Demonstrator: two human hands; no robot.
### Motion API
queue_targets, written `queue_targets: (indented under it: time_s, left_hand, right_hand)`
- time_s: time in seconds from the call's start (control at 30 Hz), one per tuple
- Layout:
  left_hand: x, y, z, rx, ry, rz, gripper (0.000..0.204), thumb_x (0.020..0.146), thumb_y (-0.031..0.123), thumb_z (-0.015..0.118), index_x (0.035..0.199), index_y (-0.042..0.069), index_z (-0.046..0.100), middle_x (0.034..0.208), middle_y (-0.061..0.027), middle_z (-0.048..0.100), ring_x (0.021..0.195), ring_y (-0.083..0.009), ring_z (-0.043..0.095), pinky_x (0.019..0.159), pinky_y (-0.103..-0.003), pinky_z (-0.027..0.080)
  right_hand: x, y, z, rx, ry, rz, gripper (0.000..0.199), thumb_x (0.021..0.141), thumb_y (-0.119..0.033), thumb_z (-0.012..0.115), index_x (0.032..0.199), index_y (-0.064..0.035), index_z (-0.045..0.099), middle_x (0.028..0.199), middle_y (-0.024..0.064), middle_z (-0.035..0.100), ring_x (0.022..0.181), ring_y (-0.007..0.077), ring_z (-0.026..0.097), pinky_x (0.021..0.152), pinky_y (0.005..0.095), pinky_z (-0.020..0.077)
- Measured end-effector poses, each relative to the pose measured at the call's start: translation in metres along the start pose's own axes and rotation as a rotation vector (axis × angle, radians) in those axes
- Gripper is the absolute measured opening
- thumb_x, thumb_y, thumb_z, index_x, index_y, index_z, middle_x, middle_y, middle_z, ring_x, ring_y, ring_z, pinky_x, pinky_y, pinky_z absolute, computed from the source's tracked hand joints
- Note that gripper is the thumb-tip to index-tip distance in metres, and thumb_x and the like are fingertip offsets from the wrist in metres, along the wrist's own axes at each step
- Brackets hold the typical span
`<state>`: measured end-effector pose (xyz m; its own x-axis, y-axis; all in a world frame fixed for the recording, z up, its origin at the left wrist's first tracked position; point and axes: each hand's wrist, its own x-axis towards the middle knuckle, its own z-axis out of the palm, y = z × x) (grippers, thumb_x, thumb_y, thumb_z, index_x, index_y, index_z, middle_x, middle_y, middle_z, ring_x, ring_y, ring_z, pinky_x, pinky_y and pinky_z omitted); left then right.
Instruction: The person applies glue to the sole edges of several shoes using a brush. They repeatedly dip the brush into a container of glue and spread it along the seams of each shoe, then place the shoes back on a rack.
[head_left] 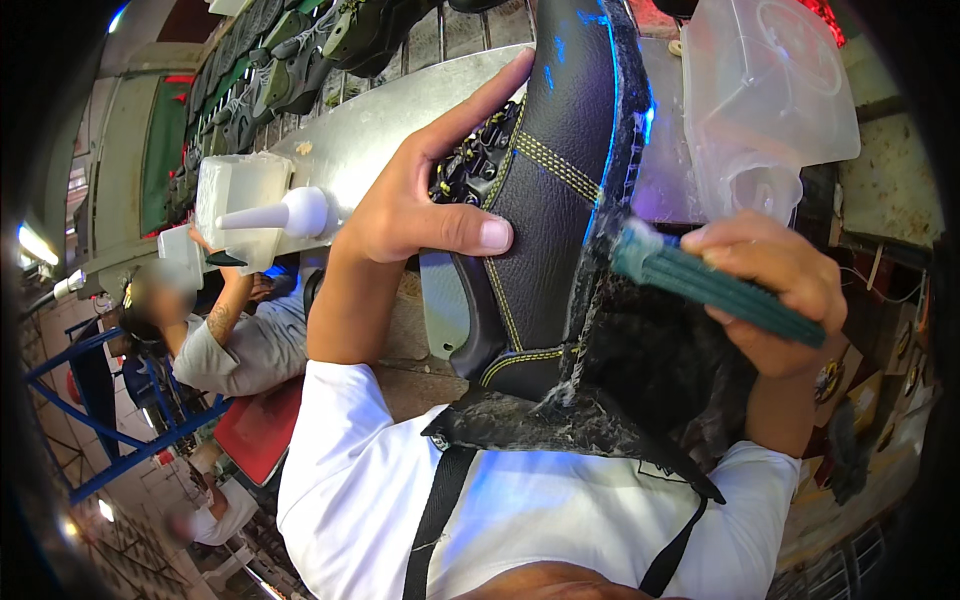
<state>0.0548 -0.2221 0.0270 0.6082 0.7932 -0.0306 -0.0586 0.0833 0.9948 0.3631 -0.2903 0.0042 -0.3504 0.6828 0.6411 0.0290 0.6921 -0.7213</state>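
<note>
Boot [555, 110] spans centre to twelve o'clock, left hand [425, 205] clamped on its laced side; right hand [775, 280], at three o'clock, grips a brush [700, 285], best drawn lightly along the blue-lit edge [604, 190].

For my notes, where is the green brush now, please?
The green brush is right of centre in the head view, in the right hand, beside the black boot.

Place: shoe workshop | racked shoes [370, 38] | metal worktop [365, 120] | co-worker [245, 350] nearby

Boot [550, 220] central, brush [710, 288] at its right, tub [222, 185] left, container [735, 105] right, shoes [283, 80] behind left
</note>
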Motion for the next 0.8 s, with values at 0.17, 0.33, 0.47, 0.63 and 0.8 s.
queue_targets:
  time_s: [0.17, 0.33, 0.47, 0.63, 0.8]
  left_hand:
    - [0.001, 0.0, 0.001, 0.0, 0.016, -0.018, 0.111, 0.064, 0.016, 0.084, 0.158, -0.003, 0.029, 0.15, -0.0181, 0.05, 0.138, -0.0239, 0.048, 0.118, -0.032, 0.027]
    - [0.001, 0.0, 0.005, -0.007, -0.001, 0.005, 0.11, 0.064, 0.016, 0.083, 0.158, -0.004, 0.029, 0.15, -0.0186, 0.05, 0.14, -0.024, 0.046, 0.119, -0.032, 0.025]
    - [0.004, 0.004, 0.005, 0.019, 0.007, 0.009, 0.109, 0.065, 0.017, 0.083, 0.158, -0.004, 0.03, 0.149, -0.0188, 0.05, 0.139, -0.0245, 0.047, 0.119, -0.032, 0.025]
    - [0.001, 0.007, 0.001, 0.044, 0.06, -0.012, 0.108, 0.063, 0.017, 0.083, 0.157, -0.002, 0.033, 0.145, -0.018, 0.054, 0.135, -0.0244, 0.051, 0.118, -0.032, 0.028]
    - [0.006, 0.011, -0.001, 0.155, 0.049, -0.052, 0.114, 0.065, 0.036, 0.08, 0.158, -0.005, 0.027, 0.156, -0.0224, 0.041, 0.143, -0.0289, 0.044, 0.12, -0.036, 0.028]
  right_hand:
    - [-0.002, -0.011, 0.004, 0.159, -0.046, 0.131, 0.027, 0.081, -0.014, 0.079, 0.096, 0.0071, 0.069, 0.089, 0.0245, 0.072, 0.077, 0.0299, 0.073, 0.068, 0.0347, 0.0585]
    - [0.013, -0.018, -0.013, -0.027, 0.026, 0.183, 0.025, 0.084, -0.007, 0.076, 0.103, 0.0079, 0.068, 0.101, 0.0256, 0.072, 0.082, 0.0292, 0.071, 0.076, 0.035, 0.058]
    - [0.022, -0.025, -0.016, -0.336, 0.015, 0.066, 0.026, 0.085, -0.004, 0.075, 0.107, 0.0077, 0.068, 0.103, 0.0256, 0.072, 0.091, 0.033, 0.072, 0.084, 0.0396, 0.0574]
    - [0.02, -0.015, -0.012, -0.156, -0.076, 0.081, 0.029, 0.086, -0.012, 0.077, 0.107, 0.0063, 0.068, 0.101, 0.0261, 0.072, 0.09, 0.0342, 0.073, 0.082, 0.0401, 0.0578]
    - [0.014, 0.0, -0.009, 0.119, -0.133, 0.07, 0.03, 0.085, -0.015, 0.078, 0.105, 0.0052, 0.068, 0.098, 0.0253, 0.072, 0.084, 0.0345, 0.073, 0.076, 0.0401, 0.0588]
